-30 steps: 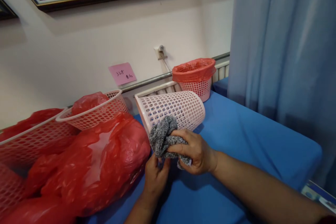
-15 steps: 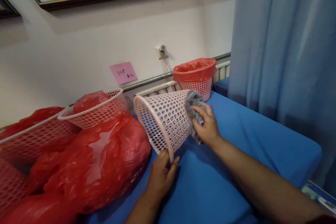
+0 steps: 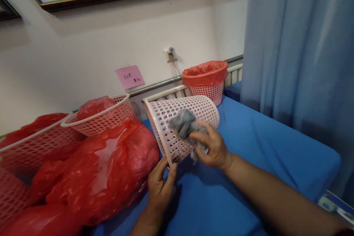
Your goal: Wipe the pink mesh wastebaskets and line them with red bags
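A light pink perforated plastic basket (image 3: 203, 108) lies tilted on its side over the blue-covered bed (image 3: 212, 199), its mouth toward the left. My left hand (image 3: 162, 184) pinches the lower part of its rim between thumb and fingers. Bunched in my right hand (image 3: 214, 145) is a fuzzy grey cloth (image 3: 184, 123), pressed against the basket's outer side. The fingertips of the left hand behind the rim are partly hidden.
Red plastic bags (image 3: 107, 169) and more pink baskets (image 3: 124, 108) crowd the left. A bag-lined basket (image 3: 206, 88) stands at the back by the radiator. A blue curtain (image 3: 279, 44) hangs at right; a pink note (image 3: 129, 76) is on the wall.
My right hand has drawn the cloth from the basket's base end leftward to its middle. The basket has turned slightly, and my left hand has shifted a little left with the rim.
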Demonstrator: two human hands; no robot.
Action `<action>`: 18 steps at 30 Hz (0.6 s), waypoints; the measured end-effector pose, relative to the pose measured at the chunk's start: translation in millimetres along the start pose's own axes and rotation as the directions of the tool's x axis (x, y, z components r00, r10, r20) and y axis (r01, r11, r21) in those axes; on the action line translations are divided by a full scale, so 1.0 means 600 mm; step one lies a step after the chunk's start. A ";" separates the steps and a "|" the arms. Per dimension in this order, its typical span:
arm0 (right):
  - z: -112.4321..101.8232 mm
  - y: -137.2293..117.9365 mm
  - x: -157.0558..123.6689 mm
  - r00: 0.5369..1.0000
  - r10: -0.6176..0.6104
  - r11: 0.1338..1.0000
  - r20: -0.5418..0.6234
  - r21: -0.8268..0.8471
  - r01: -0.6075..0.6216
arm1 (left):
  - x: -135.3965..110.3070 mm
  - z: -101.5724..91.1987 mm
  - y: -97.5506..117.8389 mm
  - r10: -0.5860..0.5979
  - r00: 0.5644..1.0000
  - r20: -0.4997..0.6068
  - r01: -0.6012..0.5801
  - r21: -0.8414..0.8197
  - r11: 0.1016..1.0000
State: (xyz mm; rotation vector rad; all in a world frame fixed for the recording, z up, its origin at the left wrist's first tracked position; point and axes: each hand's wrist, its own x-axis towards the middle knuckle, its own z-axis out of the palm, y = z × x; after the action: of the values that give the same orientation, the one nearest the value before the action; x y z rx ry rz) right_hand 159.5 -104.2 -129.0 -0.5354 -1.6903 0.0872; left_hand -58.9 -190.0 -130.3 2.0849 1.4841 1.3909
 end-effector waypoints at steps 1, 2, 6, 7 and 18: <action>-0.004 0.022 0.003 0.986 0.126 0.991 -0.107 -0.040 -0.131 | 0.000 0.000 0.002 0.026 1.000 0.017 -0.027 0.026 0.999; -0.010 0.048 0.006 0.940 0.259 0.959 -0.223 -0.054 -0.277 | 0.000 0.000 0.004 0.059 0.997 0.042 -0.061 0.055 0.997; -0.028 0.144 0.019 0.626 0.636 0.728 -0.451 0.082 -0.681 | 0.001 0.004 0.010 0.177 0.969 0.174 -0.203 0.147 0.968; -0.029 0.153 0.020 0.598 0.665 0.700 -0.447 0.095 -0.708 | 0.002 0.005 0.011 0.188 0.963 0.191 -0.220 0.164 0.962; 0.000 -0.070 -0.004 0.981 -0.148 0.982 0.127 0.134 0.131 | 0.007 0.005 0.000 0.125 0.949 0.288 -0.190 0.211 0.959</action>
State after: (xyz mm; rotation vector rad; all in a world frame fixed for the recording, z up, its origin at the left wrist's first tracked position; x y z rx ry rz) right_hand 147.2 -142.2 -116.5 -0.3215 -1.8379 0.1301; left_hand -56.2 -185.6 -129.7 2.4725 1.4533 0.9579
